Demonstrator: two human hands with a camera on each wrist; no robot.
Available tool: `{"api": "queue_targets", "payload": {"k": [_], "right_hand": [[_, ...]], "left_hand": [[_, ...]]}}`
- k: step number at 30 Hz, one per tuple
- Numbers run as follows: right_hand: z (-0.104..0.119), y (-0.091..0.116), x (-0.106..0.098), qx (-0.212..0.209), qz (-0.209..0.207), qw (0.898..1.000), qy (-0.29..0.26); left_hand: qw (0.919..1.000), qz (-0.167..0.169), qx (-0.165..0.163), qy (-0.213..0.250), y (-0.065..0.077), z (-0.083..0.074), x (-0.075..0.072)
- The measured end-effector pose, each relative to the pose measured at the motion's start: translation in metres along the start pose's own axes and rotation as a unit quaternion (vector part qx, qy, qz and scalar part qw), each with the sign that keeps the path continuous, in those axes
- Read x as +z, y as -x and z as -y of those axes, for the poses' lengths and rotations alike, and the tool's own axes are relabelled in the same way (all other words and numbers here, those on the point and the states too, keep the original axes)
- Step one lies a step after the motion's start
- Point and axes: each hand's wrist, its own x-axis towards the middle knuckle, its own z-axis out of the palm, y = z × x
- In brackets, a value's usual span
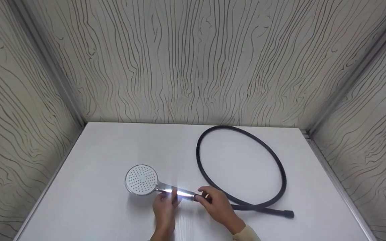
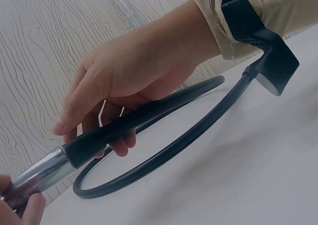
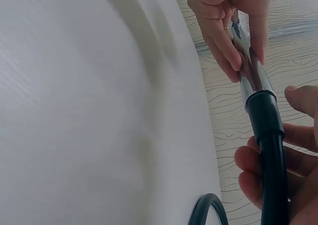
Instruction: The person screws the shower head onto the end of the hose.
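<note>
A chrome hand shower (image 1: 142, 180) with a round, white, dotted face is held just above the white table, face up. My left hand (image 1: 165, 212) pinches its shiny handle (image 3: 246, 68) between thumb and fingers. The black shower hose (image 1: 283, 180) meets the handle's lower end, its black collar (image 3: 263, 111) flush against the chrome rim. Around the hose just behind that collar curl the fingers of my right hand (image 1: 220, 207); the thumb stands a little off it in the right wrist view. Whether the threads are engaged is hidden inside the collar.
The rest of the hose lies in one big loop on the right of the white table (image 1: 112, 144). Its other end (image 1: 289, 214) points right, near the front. Wood-patterned panels (image 1: 186, 60) enclose the back and both sides. A black wrist camera (image 2: 271, 48) sits on the right sleeve.
</note>
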Motion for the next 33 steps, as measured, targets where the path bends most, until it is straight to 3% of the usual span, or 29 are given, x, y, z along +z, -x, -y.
{"api": "queue_targets", "payload": {"k": [11,33], "right_hand": [[-0.0036,0.0010,-0.0042,0.032,0.032,0.999,-0.023],[-0.0047,0.0016,-0.0008,0.052,-0.001,0.998,-0.045]], "left_hand": [[0.9998,-0.001,0.001,-0.017,0.0009,-0.0004,-0.0010],[0.9993,-0.005,-0.008,-0.037,0.0026,-0.0010,-0.0012]]}}
